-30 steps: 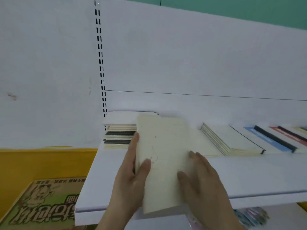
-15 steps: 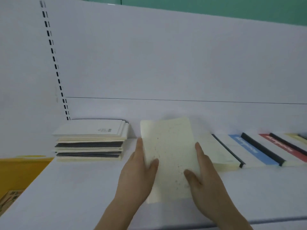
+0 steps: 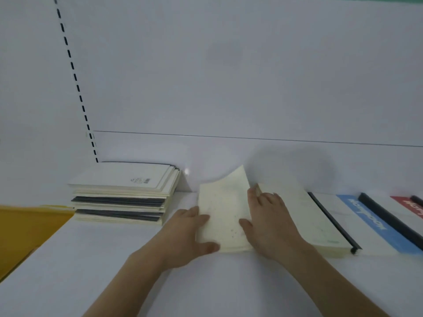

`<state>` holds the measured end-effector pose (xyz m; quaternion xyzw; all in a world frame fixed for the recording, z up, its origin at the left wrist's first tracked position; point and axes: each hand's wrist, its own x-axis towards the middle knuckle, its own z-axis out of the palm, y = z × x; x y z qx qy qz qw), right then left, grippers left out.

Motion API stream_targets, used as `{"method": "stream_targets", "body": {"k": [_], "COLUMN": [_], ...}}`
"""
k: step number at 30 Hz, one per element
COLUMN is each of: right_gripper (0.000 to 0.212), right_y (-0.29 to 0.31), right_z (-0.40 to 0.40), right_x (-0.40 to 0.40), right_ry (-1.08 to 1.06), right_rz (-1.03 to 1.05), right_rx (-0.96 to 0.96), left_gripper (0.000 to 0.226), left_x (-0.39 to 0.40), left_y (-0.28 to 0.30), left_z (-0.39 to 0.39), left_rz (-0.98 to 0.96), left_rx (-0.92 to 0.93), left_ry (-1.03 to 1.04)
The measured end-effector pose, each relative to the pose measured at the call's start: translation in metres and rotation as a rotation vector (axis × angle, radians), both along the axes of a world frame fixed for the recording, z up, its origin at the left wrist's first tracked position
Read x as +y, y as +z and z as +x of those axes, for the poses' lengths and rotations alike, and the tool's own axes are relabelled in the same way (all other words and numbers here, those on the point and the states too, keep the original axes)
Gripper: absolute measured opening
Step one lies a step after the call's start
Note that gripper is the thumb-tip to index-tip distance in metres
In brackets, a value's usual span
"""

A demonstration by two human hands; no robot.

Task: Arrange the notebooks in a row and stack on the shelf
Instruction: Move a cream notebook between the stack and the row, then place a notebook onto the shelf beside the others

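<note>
Both hands grasp one cream notebook (image 3: 223, 213) lying on the white shelf (image 3: 91, 259): left hand (image 3: 185, 234) curls round its left edge, right hand (image 3: 269, 223) its right edge. One stack (image 3: 121, 195) sits left; three visible notebooks in a row (image 3: 343, 220) lie right

One camera only, worn on the head, looking forward and down, close over the white shelf (image 3: 68, 259), facing its back panel (image 3: 229, 76).
</note>
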<state>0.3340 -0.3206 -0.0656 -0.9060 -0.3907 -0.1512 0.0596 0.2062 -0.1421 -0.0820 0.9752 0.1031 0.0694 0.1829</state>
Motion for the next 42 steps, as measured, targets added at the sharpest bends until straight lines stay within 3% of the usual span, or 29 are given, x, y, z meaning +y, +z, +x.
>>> {"method": "stream_targets", "body": {"k": [4, 9, 14, 26, 35, 42], "right_gripper": [0.056, 0.092, 0.115, 0.089, 0.091, 0.1], "right_y": [-0.007, -0.003, 0.014, 0.011, 0.014, 0.04], "right_z": [0.014, 0.013, 0.012, 0.014, 0.003, -0.01], "right_x": [0.0, -0.006, -0.011, -0.011, -0.01, -0.009], "right_ry": [0.005, 0.067, 0.137, 0.134, 0.092, -0.016], "right_rz": [-0.215, -0.32, -0.406, -0.42, -0.49, -0.316], "right_rx": [-0.034, 0.005, 0.069, 0.165, 0.12, 0.101], "left_gripper": [0.113, 0.089, 0.088, 0.087, 0.082, 0.078], "left_x": [0.008, 0.01, 0.008, 0.006, -0.001, -0.009], "left_y": [-0.002, 0.005, 0.009, 0.007, 0.009, 0.016], "left_z": [0.001, 0.0, -0.001, -0.002, -0.006, -0.032], "left_rz": [0.053, 0.119, 0.118, -0.083, -0.058, 0.119], "left_rx": [0.125, 0.138, 0.149, 0.157, 0.165, -0.073], "left_ry": [-0.055, -0.014, 0.021, 0.011, 0.026, 0.09]}}
